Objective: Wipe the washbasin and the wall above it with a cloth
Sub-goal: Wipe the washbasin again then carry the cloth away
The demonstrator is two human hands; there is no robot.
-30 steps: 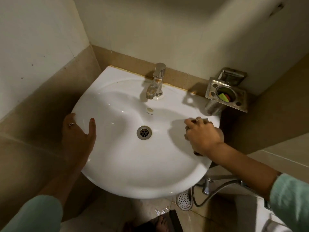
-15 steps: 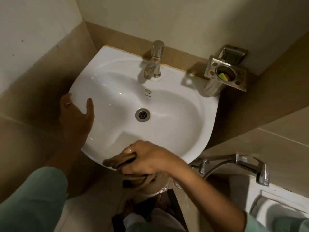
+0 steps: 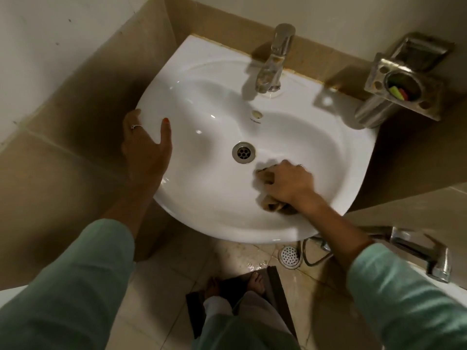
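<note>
The white washbasin (image 3: 202, 117) is fixed in a corner, with its round metal drain (image 3: 243, 152) in the middle of the bowl. My right hand (image 3: 288, 183) is inside the bowl just right of the drain, pressed down on a crumpled brown cloth (image 3: 271, 204) that shows under the palm and fingers. My left hand (image 3: 145, 145) grips the basin's left rim, thumb on top of the rim and fingers spread. Pale wall (image 3: 328, 13) rises above a tan tile band behind the basin.
A chrome tap (image 3: 274, 61) stands at the back of the basin. A steel toothbrush holder (image 3: 401, 92) hangs at the right. Below right are a second tap (image 3: 417, 251), a hose and a floor drain (image 3: 290, 256). My bare feet (image 3: 256, 282) stand on the tiled floor.
My right hand with the cloth went from the bowl's right side down over the front rim, then back into the bowl beside the drain. The left hand kept its hold on the rim.
</note>
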